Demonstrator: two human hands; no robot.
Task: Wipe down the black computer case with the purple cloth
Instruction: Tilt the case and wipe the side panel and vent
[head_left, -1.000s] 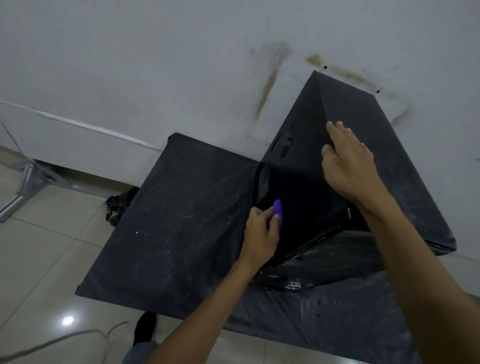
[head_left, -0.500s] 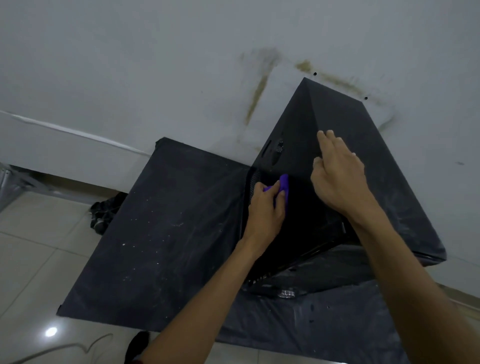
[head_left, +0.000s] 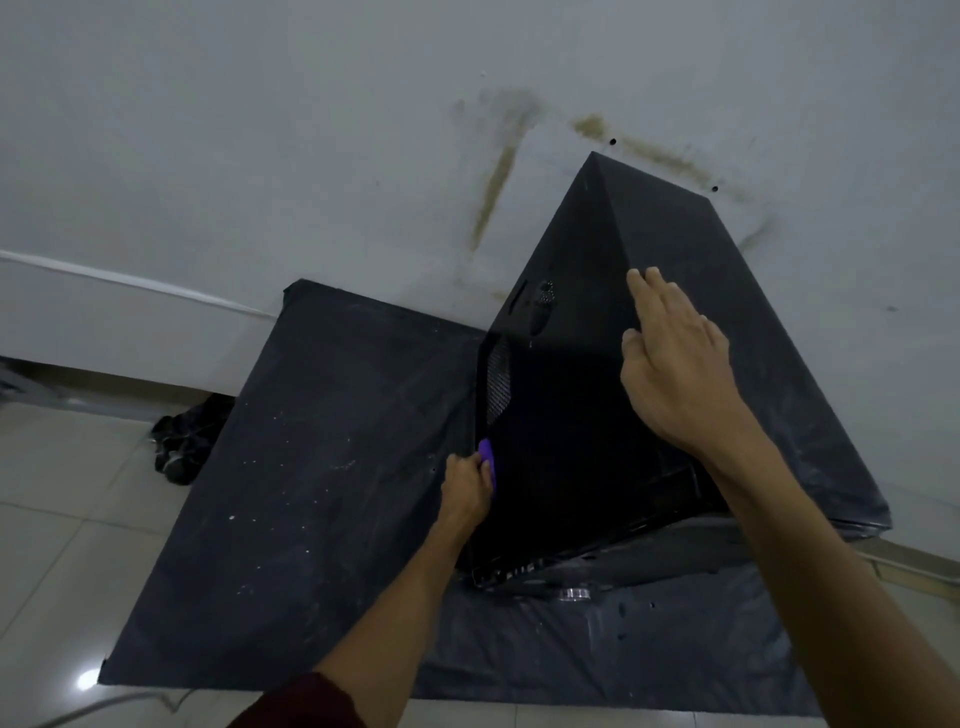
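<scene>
Black sheet (head_left: 311, 493) on tiled floor (head_left: 78, 545). Your left hand (head_left: 465, 491) grips the purple cloth (head_left: 487, 454) at the 9 o'clock edge of the black computer case (head_left: 571, 415), whose panel runs toward 1 o'clock. Your right hand (head_left: 675, 374), fingers flat, braces it.

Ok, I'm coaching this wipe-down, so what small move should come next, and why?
Probably sweep the purple cloth rightward across the facing panel of the black computer case. The left hand pinches it low at that panel's left edge, below the mesh vent, and the right hand lies flat on the case, steadying it.
</scene>
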